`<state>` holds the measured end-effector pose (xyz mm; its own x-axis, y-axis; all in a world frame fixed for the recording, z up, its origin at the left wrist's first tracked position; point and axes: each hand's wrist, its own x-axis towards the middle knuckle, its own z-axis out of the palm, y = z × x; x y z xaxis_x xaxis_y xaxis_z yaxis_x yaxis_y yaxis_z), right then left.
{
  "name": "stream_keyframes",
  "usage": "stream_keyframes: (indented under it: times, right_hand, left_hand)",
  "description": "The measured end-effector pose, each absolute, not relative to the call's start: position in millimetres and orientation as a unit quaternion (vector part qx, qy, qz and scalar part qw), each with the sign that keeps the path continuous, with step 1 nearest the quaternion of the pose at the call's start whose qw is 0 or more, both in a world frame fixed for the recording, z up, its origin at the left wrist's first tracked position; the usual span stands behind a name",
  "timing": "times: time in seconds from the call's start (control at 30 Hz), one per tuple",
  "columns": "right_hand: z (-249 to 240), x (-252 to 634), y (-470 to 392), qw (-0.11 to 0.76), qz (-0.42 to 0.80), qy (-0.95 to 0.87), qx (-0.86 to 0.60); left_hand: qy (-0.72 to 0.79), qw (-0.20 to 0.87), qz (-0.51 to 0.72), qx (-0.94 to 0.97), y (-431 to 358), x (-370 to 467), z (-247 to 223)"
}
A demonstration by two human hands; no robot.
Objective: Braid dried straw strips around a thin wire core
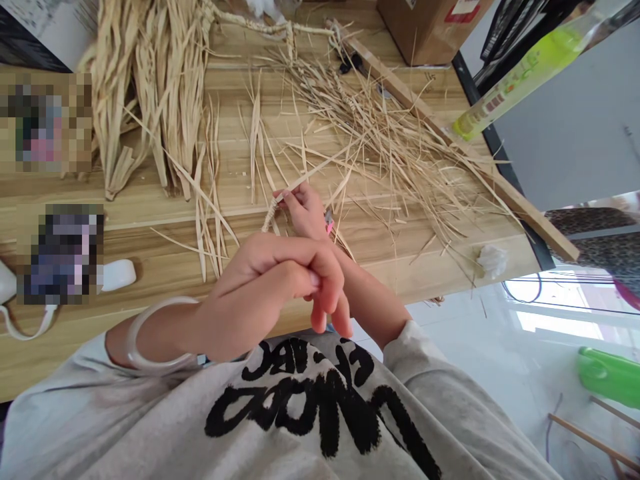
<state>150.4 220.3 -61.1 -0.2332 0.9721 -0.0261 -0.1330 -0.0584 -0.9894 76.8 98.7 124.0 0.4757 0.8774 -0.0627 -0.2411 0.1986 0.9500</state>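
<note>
Near the middle of the table my right hand (306,208) pinches a thin braided straw cord (270,216) between thumb and fingers. From that pinch a flat pale straw strand (323,169) runs up to the right. The cord's lower end passes out of sight behind my left hand (280,283), which is raised closer to the camera and crosses in front of my right forearm. Its fingers are bent and the thumb presses against the index finger; what they hold, if anything, is hidden. Beside my right wrist lies a small pink and grey item (329,223), partly covered.
Bundles of wide dried straw (150,87) lie at the back left. Loose thin strands (380,140) spread across the right, along a wooden bar (500,183). A cardboard box (425,30), a yellow-green bottle (525,77) and a crumpled plastic piece (493,260) are also around.
</note>
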Motion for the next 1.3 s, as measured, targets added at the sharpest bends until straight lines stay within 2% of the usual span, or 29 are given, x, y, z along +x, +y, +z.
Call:
stream_keyframes:
  times: [0.27,0.67,0.97,1.17,1.23,1.3]
  right_hand:
    - [-60.0,150.3,220.6,0.443,0.589,-0.521,-0.430]
    - [-66.1,149.2,223.1,0.468,0.583,-0.526,-0.405]
    - [-65.5,150.9,222.0,0.462,0.590,-0.520,-0.410]
    - [-63.9,151.4,223.0,0.462,0.596,-0.519,-0.403]
    - [-64.0,151.5,223.1,0.461,0.599,-0.516,-0.402]
    - [-64.5,151.8,223.3,0.459,0.601,-0.518,-0.400]
  left_hand:
    - [0.335,0.741,0.357,0.459,101.0,74.7,124.8]
    - [0.310,0.793,0.303,0.429,102.3,70.4,123.9]
    - [0.343,0.759,0.312,0.456,98.8,74.9,123.6]
    - [0.293,0.717,0.285,0.565,86.8,62.8,120.7]
    - [0.336,0.684,0.297,0.575,73.8,48.4,115.0]
    - [0.460,0.632,0.303,0.545,55.3,29.1,109.2]
